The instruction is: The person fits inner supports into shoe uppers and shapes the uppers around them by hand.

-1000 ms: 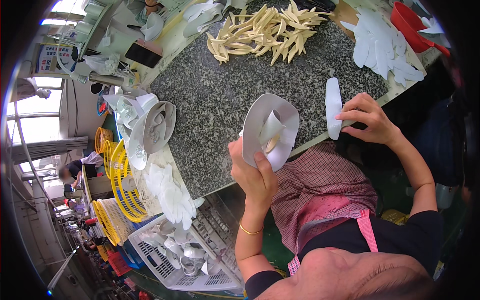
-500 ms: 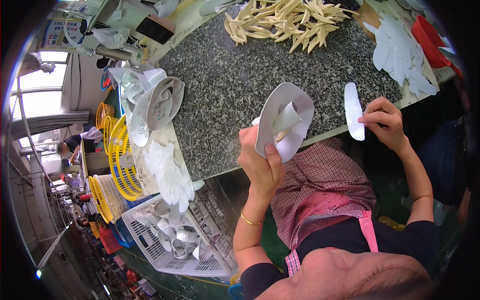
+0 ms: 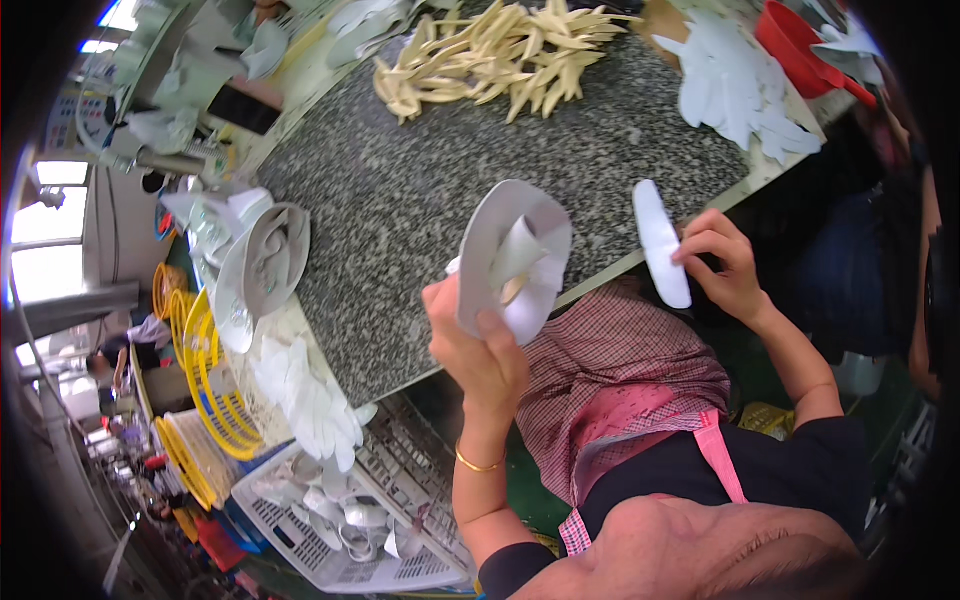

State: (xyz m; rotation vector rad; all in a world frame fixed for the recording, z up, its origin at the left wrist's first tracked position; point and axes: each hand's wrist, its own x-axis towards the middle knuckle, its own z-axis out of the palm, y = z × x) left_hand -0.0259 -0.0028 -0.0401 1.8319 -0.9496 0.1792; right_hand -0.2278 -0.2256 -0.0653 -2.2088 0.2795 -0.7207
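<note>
One slim white strip [image 3: 658,240] is pinched between the thumb and fingers of the right hand [image 3: 727,262], tilted, over the near edge of the speckled surface [image 3: 400,190]. To its left, well apart from it, the left hand [image 3: 472,340] grips a curved white piece [image 3: 478,240] by its lower side, thumb across the front and hollow turned toward the right. The step in hand appears to be handling these two parts as a pair, one ready in each hand. A next move calls for a steady left grip and a light right one, since the strip looks thin and likely to bend.

Far back lies a heap of tan slivers [image 3: 530,50]; to the far right, a pile of flat white pieces [image 3: 725,85]. On the left sits a cluster of curved pale parts [image 3: 262,265], with a second white pile [image 3: 310,400] nearer.

Most of the left hand's fingers are hidden behind the curved piece. A tan bit [image 3: 512,291] inside the hollow shows only partly, so its shape and fastening cannot be told. The far heap is cut off at the top, and the overlapping parts in the white crate [image 3: 400,577] are hard to separate.
</note>
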